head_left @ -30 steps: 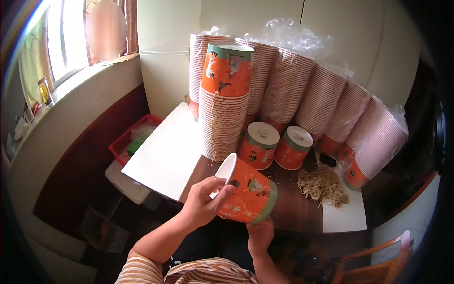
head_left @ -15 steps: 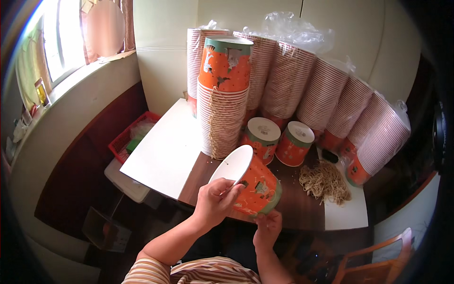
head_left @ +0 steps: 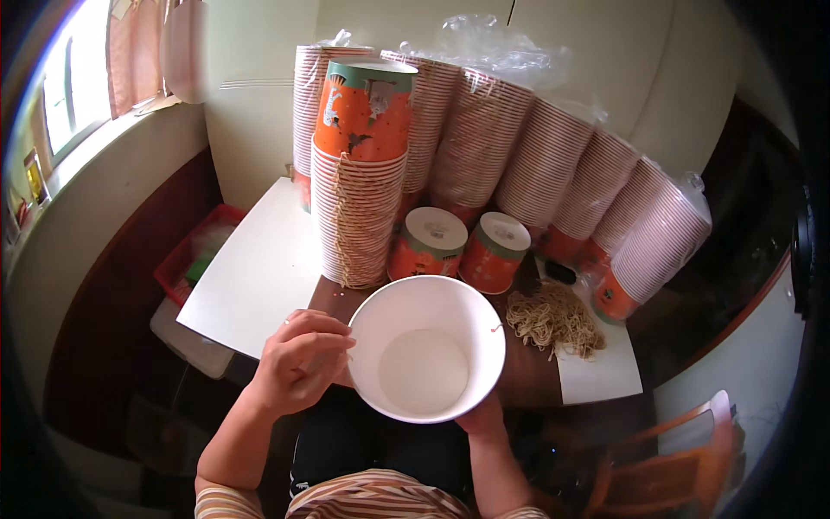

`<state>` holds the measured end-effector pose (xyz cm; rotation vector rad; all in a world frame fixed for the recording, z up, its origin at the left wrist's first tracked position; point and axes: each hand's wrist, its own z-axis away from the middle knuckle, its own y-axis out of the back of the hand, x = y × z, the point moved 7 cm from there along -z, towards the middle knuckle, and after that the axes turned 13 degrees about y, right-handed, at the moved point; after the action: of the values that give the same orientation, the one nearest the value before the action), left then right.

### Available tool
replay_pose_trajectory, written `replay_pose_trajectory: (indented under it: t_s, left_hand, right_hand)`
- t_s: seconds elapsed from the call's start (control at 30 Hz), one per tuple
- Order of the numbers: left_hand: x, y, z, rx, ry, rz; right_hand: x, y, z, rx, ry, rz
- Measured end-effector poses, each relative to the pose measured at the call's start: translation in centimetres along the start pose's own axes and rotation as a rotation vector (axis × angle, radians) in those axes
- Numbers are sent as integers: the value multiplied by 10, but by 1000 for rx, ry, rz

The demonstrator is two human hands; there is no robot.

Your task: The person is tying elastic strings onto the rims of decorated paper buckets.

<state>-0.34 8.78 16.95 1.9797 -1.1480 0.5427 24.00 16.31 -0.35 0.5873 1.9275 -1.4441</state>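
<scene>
The left hand (head_left: 300,363) is at the left side of a cup (head_left: 425,355), its fingers (head_left: 316,325) bent and close together, the foremost tips meeting the rim; whether they pinch it cannot be told. The right hand (head_left: 482,415) is under the cup's lower right side, its fingers hidden behind the wall, so how far they open cannot be told. The cup is above the front edge of the bench (head_left: 238,268), mouth tipped toward the person, its white inside plain and without lettering. A short reddish end (head_left: 496,328) shows just inside its right rim.

Beyond it, two upturned cups (head_left: 435,229) stand side by side, orange with green bands; each white base carries a small grey mark, too small to read. Right of them lies a heap of twine (head_left: 556,318), with a dark object (head_left: 560,272) just behind it. Left of them rises a tall stack (head_left: 361,216) of upturned cups, twine hanging down its side, pictures on the top cup.

Farther back, a row of bagged stacks (head_left: 484,143) lines the bench, under clear plastic, before the pale wall (head_left: 380,24).
</scene>
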Motion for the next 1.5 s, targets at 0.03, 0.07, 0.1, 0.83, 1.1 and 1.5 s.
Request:
replay_pose_trajectory:
  t_s: [0.03,0.07,0.1,0.83,1.1,1.5]
  left_hand:
    - [0,2,1,0,-1,4]
    - [-1,3,2,-20,3,13]
    - [-2,3,4,-40,8,21]
    - [-3,-12,-18,-544,128,-32]
    - [12,-13,-18,-501,-72,-136]
    - [-13,11,-18,-178,40,18]
  right_hand:
    - [4,-4,3,-46,3,-67]
    - [6,-8,4,-92,4,-136]
    - [7,-6,4,-91,2,-135]
    - [32,26,14,-21,-301,-388]
    - [30,38,13,138,-259,-227]
    - [-190,-12,-89,-69,693,1538]
